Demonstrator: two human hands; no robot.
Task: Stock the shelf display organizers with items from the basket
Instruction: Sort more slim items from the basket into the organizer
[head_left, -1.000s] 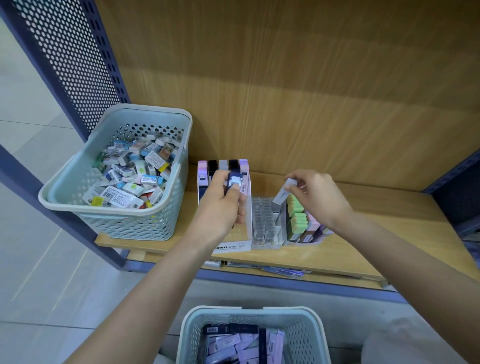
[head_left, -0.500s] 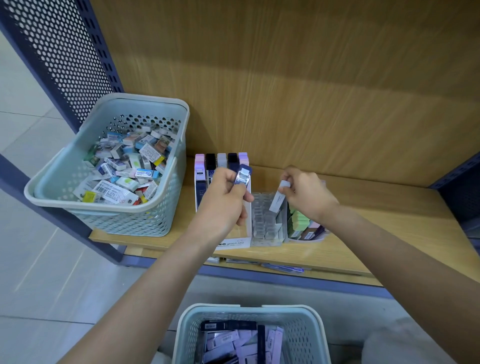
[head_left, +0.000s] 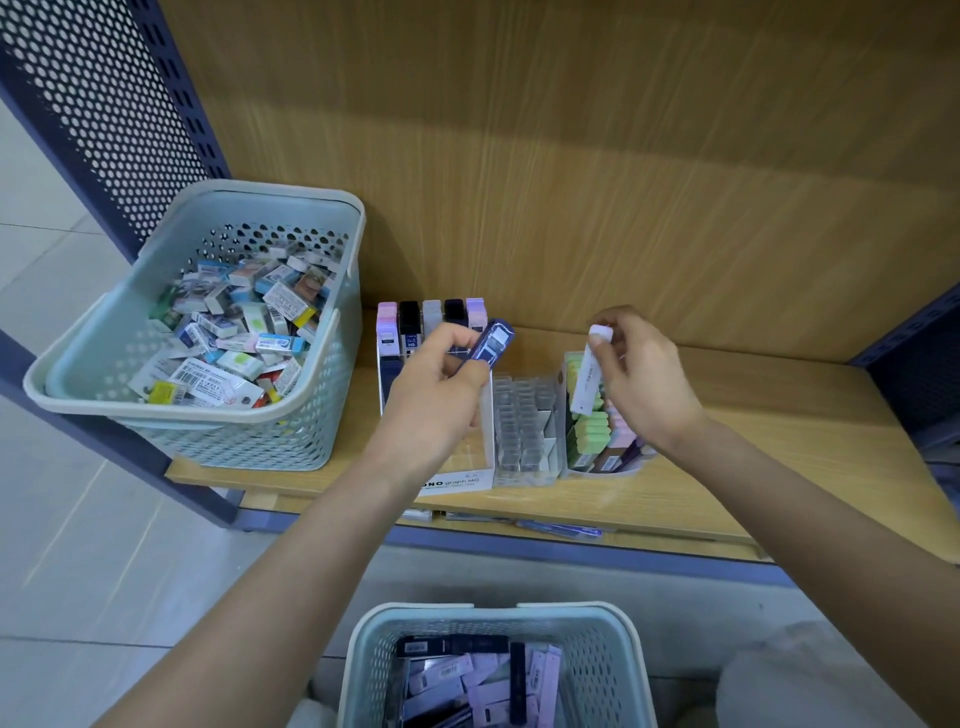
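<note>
Left hand (head_left: 436, 405) gripping navy case (head_left: 492, 347), right hand (head_left: 644, 384) pinching white case (head_left: 586, 382), bottom basket (head_left: 415, 610) cut off

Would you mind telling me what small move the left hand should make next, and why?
Probably lower the dark blue case into the navy column of the white display box: the left hand pinches it tilted above that box, whose columns run by colour. The right hand holds a white case.
</note>
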